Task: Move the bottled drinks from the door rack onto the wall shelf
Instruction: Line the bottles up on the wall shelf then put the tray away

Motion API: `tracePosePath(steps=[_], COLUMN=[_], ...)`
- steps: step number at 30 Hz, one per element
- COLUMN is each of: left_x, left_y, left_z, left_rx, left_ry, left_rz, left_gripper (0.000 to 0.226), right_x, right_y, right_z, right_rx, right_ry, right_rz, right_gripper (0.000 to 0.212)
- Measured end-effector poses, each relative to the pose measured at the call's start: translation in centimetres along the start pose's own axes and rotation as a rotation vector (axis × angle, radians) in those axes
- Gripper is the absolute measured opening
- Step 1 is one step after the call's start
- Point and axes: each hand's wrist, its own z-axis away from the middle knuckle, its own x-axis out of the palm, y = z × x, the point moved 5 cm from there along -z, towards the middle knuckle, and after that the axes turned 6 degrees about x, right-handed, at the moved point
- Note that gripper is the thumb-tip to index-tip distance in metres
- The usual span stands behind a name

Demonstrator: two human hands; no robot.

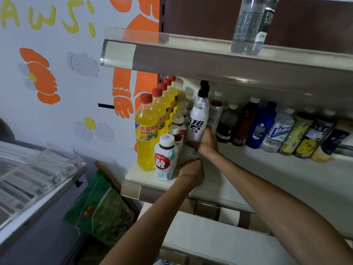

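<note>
Your right hand (207,142) has its grip curled round the base of the white bottle (197,121), which stands upright on the wall shelf (267,159). At its 7 o'clock, your left hand (191,170) is curled; I cannot tell whether its grip holds anything. Yellow soda bottles (146,131) stand at 9 o'clock.

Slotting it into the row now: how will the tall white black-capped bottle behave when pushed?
The white bottle is tall and narrow, gripped low by the right hand, so it probably tips easily. Its smooth label may slip. The tea bottle stands close; a push could knock it.
</note>
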Motion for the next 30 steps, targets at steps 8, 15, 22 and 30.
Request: tracePosePath(steps=[8,15,22,30], left_x=[-0.1,0.2,0.4,0.2], left_y=[0.0,-0.3,-0.3,-0.2], left_z=[0.3,0.1,-0.1,0.1], left_rx=[-0.009,-0.023,-0.006,0.005], left_ry=[0.005,0.003,0.011,0.001], left_rz=[0.038,0.094,0.118,0.076], left_gripper=[0.026,0.029,0.027,0.029], right_x=[0.5,4.4,3.3,2.6], right_y=[-0.2,5.9,4.2,3.0], right_z=[-0.4,-4.7,-2.7,-1.8], right_rx=[0.024,0.035,0.018,-0.035], right_ry=[-0.02,-0.214,-0.208,-0.276], right_rz=[-0.081,0.008,-0.046,-0.019], right_gripper=[0.096,0.134,0.091,0.072])
